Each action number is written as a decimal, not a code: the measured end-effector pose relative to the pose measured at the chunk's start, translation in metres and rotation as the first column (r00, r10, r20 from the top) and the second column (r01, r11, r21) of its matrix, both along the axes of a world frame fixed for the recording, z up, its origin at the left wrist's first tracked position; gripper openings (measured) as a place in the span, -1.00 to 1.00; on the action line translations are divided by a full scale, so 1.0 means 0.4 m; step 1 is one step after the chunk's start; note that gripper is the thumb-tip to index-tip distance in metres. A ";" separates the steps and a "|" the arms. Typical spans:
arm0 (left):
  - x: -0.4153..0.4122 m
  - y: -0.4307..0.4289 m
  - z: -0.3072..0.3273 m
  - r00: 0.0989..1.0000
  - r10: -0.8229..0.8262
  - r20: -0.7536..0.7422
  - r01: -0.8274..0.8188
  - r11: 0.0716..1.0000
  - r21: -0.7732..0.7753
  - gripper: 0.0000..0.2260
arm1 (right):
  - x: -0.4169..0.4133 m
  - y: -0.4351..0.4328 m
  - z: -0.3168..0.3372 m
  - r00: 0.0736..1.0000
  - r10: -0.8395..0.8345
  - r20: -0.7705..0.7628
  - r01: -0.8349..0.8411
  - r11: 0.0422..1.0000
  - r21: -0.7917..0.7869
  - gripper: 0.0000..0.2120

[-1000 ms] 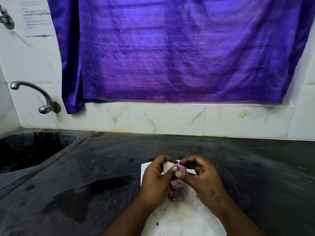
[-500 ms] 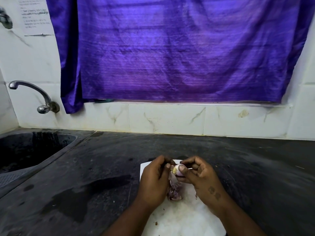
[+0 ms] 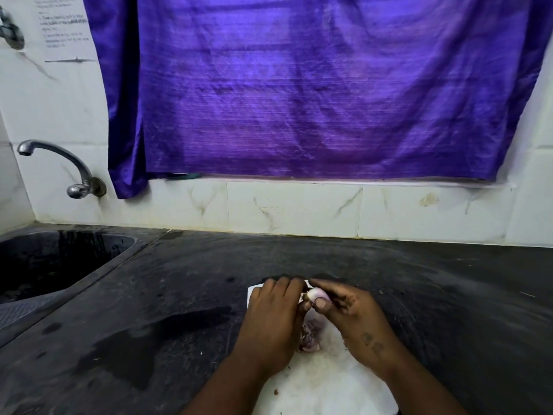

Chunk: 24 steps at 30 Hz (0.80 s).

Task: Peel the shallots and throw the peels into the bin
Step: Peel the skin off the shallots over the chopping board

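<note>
Shallot (image 3: pixel 317 295): pale, partly skinned, held just above the far end of the white board (image 3: pixel 323 387).
Right hand (image 3: pixel 356 322): thumb and fingers (image 3: pixel 322 304) pinch the shallot.
Left hand (image 3: pixel 275 319): fingers curled, pinching the shallot's left end.
Peels (image 3: pixel 309 338): small heap on the board, under the hands.
Board: at the tabletop's (image 3: pixel 179 280) near edge.
Sink (image 3: pixel 59 259): left end, tap (image 3: pixel 74 172) above.

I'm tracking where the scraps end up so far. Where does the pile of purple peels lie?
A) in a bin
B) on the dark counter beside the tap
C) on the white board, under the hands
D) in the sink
C: the peels lie on the white board, below the shallot held between left hand and right hand.
</note>
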State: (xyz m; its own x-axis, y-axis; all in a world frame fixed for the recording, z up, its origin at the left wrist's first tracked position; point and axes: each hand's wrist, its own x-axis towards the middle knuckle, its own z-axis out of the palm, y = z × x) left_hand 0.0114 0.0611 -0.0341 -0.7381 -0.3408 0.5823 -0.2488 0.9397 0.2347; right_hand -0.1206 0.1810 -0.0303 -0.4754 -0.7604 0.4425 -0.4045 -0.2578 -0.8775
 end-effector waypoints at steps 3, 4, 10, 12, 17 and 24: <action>0.003 0.006 0.012 0.995 0.037 0.090 -0.029 0.996 -0.090 -0.73 | -0.005 -0.001 -0.008 0.990 -0.059 -0.126 0.066 0.996 0.055 -0.66; 0.004 0.010 0.017 0.991 0.046 0.123 -0.032 0.993 -0.112 -0.70 | -0.004 -0.001 -0.010 0.982 -0.086 -0.167 0.097 0.993 0.062 -0.63; 0.009 0.023 0.031 0.975 0.065 0.212 -0.039 0.991 -0.126 -0.64 | 0.003 -0.003 -0.021 0.883 -0.211 -0.420 0.245 0.969 0.028 -0.62; 0.008 0.024 0.034 0.975 0.052 0.214 -0.028 0.993 -0.113 -0.66 | 0.004 -0.005 -0.024 0.850 -0.236 -0.471 0.284 0.958 0.033 -0.62; 0.005 0.030 0.041 0.985 0.026 0.171 -0.019 0.999 -0.041 -0.70 | 0.025 -0.012 -0.017 0.792 -0.307 -0.528 0.360 0.933 -0.004 -0.64; -0.009 0.030 0.040 0.996 -0.002 0.090 0.000 1.000 0.022 -0.88 | 0.050 -0.022 -0.016 0.690 -0.397 -0.605 0.478 0.878 -0.030 -0.55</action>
